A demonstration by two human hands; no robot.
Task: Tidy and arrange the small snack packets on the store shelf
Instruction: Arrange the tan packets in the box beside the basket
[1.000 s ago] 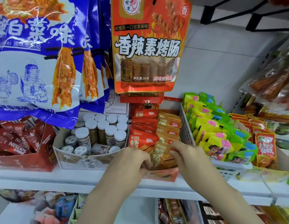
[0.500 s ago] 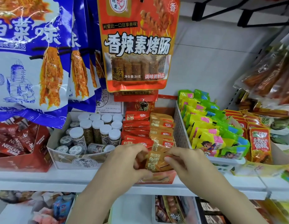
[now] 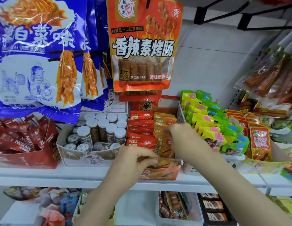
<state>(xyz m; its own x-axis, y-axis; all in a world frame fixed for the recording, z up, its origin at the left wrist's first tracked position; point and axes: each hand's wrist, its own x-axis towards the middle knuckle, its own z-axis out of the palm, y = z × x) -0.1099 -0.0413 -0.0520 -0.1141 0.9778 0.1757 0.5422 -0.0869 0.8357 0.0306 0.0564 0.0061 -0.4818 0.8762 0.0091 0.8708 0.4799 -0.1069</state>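
Head view: a white store shelf (image 3: 44, 175) carries rows of display boxes, with larger bags hanging from hooks above and another stocked shelf below. Both hands work at the red and orange display carton (image 3: 160, 174) in the middle of the shelf, where the small snack packets stand in two rows: red packets (image 3: 140, 128) just behind the left hand and orange packets (image 3: 165, 121) under and behind the right.

Half a second ago both hands pinched one orange packet together at the carton's front. Now they have parted. The right hand (image 3: 184, 139) has gone further back into the orange row, its fingers curled among the packets, though blur hides exactly what they grip. The left hand (image 3: 133, 160) stays at the front lip, thumb and fingers pinching a flat orange packet (image 3: 161, 161) lying there. This suggests the row is being straightened or opened up for that packet, so the tidying is midway.

Left of the hands stand white-capped jars (image 3: 101, 128) in a pale box, then red sachets (image 3: 21, 141) marked NESCAFE. Right of the hands is a white basket (image 3: 180, 115) of yellow and green packets (image 3: 214, 126). Above hangs an orange bag (image 3: 143, 46) reading 香辣素烤肠 and 38克, beside blue bags (image 3: 36, 54).
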